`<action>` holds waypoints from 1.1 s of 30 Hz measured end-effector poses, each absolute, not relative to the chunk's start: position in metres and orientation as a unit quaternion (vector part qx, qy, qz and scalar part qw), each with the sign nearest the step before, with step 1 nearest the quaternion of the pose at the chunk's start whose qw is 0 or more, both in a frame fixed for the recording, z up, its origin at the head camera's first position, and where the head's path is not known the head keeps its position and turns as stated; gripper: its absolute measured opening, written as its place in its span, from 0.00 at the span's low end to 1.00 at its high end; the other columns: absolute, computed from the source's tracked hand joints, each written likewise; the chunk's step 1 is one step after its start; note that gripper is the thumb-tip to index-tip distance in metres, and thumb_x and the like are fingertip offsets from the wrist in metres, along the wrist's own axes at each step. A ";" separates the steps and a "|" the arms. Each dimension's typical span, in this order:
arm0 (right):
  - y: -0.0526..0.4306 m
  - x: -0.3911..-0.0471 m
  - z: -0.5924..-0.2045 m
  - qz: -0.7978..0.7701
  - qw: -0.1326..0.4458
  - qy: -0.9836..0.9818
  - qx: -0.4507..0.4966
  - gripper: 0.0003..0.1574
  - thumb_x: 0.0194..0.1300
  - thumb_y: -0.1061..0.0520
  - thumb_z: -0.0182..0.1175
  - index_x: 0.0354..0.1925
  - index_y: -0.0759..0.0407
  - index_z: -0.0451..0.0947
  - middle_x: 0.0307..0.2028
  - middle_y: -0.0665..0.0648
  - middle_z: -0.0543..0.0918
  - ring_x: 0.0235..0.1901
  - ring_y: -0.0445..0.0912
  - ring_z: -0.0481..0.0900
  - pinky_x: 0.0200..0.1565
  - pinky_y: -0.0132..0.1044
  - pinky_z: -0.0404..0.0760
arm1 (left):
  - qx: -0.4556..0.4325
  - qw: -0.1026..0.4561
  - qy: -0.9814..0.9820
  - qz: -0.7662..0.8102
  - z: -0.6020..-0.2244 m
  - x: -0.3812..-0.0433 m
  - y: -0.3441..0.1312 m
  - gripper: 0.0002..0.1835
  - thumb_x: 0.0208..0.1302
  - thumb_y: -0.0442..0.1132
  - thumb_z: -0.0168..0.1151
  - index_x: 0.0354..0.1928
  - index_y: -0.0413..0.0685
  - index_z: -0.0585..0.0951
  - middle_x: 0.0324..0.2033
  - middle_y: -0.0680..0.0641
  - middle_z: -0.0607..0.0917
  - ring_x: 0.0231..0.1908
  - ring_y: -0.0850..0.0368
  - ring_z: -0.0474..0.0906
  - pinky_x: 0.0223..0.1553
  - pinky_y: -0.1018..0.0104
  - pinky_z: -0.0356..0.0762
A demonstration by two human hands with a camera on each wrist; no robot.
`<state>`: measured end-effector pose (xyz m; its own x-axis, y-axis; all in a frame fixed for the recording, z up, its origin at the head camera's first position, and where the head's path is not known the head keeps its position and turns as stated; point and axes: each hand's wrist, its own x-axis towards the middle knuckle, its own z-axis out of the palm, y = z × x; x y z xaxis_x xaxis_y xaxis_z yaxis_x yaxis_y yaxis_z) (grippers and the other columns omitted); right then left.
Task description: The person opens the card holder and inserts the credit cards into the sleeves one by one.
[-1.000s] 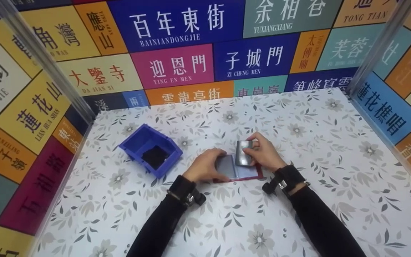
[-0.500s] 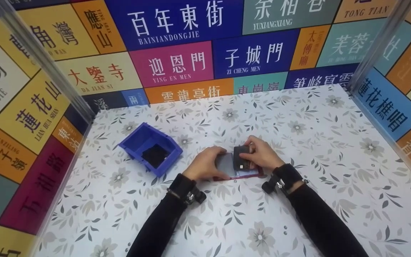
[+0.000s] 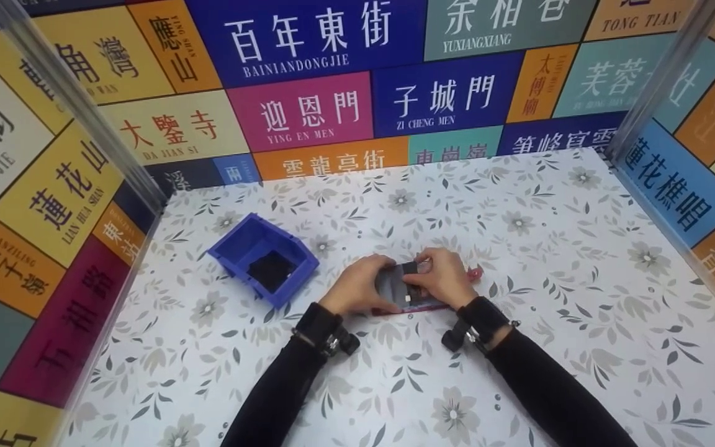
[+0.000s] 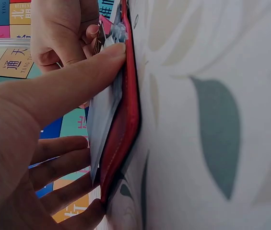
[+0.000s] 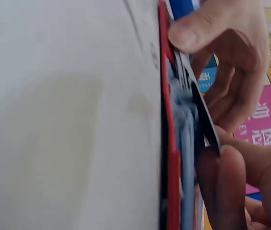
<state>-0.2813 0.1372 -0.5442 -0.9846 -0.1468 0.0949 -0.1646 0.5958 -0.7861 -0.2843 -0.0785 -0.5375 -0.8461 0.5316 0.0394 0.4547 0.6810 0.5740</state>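
A red card holder lies open on the table with clear plastic sleeves inside. My left hand grips its left half, fingers at the far edge and thumb on the near edge. In the left wrist view that thumb presses the sleeve beside the red cover, while the other fingers spread behind. My right hand pinches a thin dark card over the middle of the holder. Seen from the right wrist, the card slants close against the sleeves. The right hand hides much of the holder's right half.
A blue plastic bin stands to the left of the hands, with something black in it. Panels printed with place names enclose the back and sides of the flower-patterned table.
My right hand has lowered the card and moved it left over the holder, tilting it from a shiny face to a dark one. The left hand has stayed in place.
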 end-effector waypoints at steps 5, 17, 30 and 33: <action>0.127 -0.275 -0.539 0.412 0.018 -0.905 0.102 0.10 0.63 0.55 0.74 0.30 0.62 0.90 0.19 0.53 0.86 0.13 0.35 0.77 0.20 0.27 0.74 | 0.272 0.061 0.913 0.298 -0.538 -0.284 -0.078 0.48 0.39 0.50 0.88 0.65 0.44 0.78 0.59 0.47 0.84 0.58 0.51 0.80 0.66 0.58 0.75; 0.121 -0.265 -0.527 0.379 -0.036 -0.916 0.126 0.35 0.76 0.48 0.59 0.13 0.62 0.81 0.08 0.45 0.74 0.08 0.36 0.72 0.14 0.28 0.67 | 0.275 0.048 0.912 0.300 -0.538 -0.283 -0.078 0.42 0.39 0.50 0.87 0.60 0.48 0.81 0.53 0.49 0.86 0.51 0.53 0.82 0.58 0.60 0.79; 0.156 -0.287 -0.527 0.339 -0.096 -0.907 0.231 0.08 0.62 0.55 0.74 0.40 0.55 0.92 0.20 0.50 0.85 0.16 0.37 0.72 0.20 0.30 0.70 | 0.273 0.073 0.913 0.295 -0.537 -0.286 -0.079 0.45 0.40 0.50 0.87 0.63 0.47 0.79 0.55 0.50 0.84 0.53 0.54 0.80 0.59 0.60 0.79; 0.178 -0.298 -0.531 0.360 -0.146 -0.886 0.253 0.32 0.55 0.59 0.78 0.59 0.55 0.85 0.22 0.51 0.84 0.16 0.38 0.74 0.19 0.30 0.74 | 0.270 0.085 0.912 0.297 -0.537 -0.286 -0.081 0.45 0.41 0.49 0.86 0.65 0.47 0.78 0.55 0.50 0.84 0.52 0.54 0.80 0.59 0.59 0.78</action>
<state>-0.2982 0.1779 -0.5310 -0.8289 -0.5542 -0.0762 -0.3441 0.6124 -0.7117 -0.2856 -0.0809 -0.5366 -0.8399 0.5427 0.0064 0.4421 0.6773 0.5881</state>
